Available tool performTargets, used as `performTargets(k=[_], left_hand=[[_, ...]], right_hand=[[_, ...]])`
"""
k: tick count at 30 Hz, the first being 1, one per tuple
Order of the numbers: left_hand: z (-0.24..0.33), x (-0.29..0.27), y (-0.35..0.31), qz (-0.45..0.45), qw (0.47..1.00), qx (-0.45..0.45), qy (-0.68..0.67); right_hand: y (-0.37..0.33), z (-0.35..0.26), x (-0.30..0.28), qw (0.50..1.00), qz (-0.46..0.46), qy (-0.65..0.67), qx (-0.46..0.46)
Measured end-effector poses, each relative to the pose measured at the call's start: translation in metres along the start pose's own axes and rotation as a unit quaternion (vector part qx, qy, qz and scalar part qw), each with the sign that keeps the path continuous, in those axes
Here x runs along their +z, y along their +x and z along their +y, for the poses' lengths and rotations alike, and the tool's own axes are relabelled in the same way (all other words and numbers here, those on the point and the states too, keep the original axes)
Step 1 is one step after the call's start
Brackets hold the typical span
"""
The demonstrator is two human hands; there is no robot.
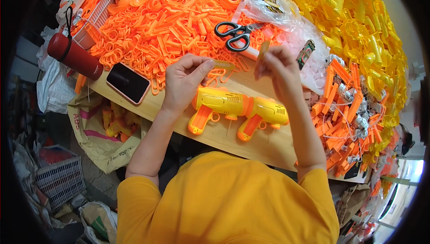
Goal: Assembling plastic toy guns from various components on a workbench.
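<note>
My left hand [184, 79] pinches a small gold label [224, 65] between thumb and fingers, above the wooden table. To its right, my raised right hand [283, 71] is closed on a second narrow gold strip [264, 49], held nearly upright. Below and between my hands lie two yellow-and-orange toy guns, one on the left [220, 102] and one on the right [268, 111], side by side with their handles toward me. Black-handled scissors [235, 33] rest just beyond my hands. A clear plastic bag [271, 2] with small gold pieces lies farther back.
Orange plastic parts [152, 33] are heaped at the back left, yellow parts [358, 24] at the back right. Bundled orange pieces with wires [345, 114] lie at the right. A phone [128, 83] and a red flask [74, 55] are at the left, above a sack [96, 141] of toy guns.
</note>
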State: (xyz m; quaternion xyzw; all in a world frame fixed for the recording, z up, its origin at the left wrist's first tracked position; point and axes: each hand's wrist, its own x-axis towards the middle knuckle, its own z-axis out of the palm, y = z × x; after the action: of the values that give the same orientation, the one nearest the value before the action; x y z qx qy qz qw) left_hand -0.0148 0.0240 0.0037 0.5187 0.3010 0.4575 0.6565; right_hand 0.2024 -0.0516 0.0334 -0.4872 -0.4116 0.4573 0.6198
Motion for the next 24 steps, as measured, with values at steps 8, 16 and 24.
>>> performTargets(k=[8,16,24], left_hand=[[0.013,0.013,-0.018,-0.036,0.999,0.007,0.004],[0.001,-0.017,-0.004,0.017,0.948,0.149,0.28],[0.001,-0.037,0.001,0.025,0.988,-0.028,0.148]], right_hand=[[-0.071,0.015,-0.007,0.994,0.014,-0.094,0.053],[-0.111,0.027,-0.008,0.989,0.111,0.075,0.067],[-0.124,0.036,-0.02,0.978,0.114,0.155,0.082]])
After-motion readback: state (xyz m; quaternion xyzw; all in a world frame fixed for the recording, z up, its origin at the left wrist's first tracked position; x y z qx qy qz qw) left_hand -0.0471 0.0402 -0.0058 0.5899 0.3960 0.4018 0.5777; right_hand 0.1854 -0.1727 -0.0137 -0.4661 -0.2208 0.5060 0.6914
